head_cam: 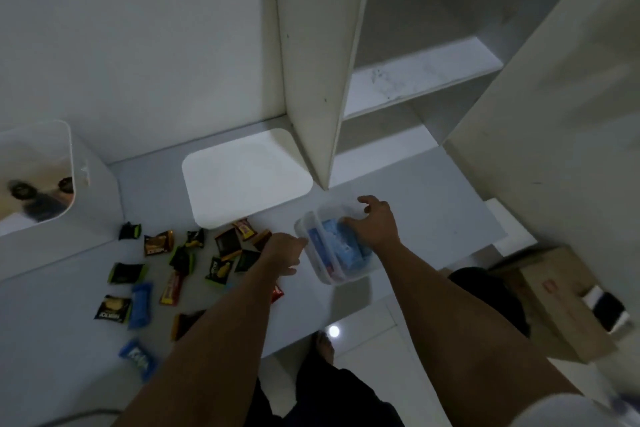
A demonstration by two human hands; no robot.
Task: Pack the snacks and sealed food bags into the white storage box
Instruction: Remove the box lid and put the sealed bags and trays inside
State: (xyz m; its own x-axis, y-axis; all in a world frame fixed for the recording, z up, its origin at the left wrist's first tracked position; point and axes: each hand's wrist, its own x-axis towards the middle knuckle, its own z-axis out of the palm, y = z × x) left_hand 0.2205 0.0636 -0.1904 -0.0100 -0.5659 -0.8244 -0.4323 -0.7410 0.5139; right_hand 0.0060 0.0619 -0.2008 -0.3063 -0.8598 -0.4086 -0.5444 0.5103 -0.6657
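A small translucent white storage box [313,224] stands near the desk's front edge and holds blue sealed bags [341,250]. My right hand [372,224] reaches over the box, fingers curled on its far rim and thumb on the blue bags. At the box's left wall, my left hand [282,253] has its fingers against the rim. Several wrapped snacks [180,258] in black, orange, red and blue wrappers lie scattered on the desk to the left of the box. A flat white lid [246,180] lies behind them.
A tall white bin [93,184] with dark items inside stands at the left. White shelf uprights [311,80] rise behind the box. A cardboard carton [561,302] sits on the floor at the right. The desk's front edge [346,314] runs just below the box.
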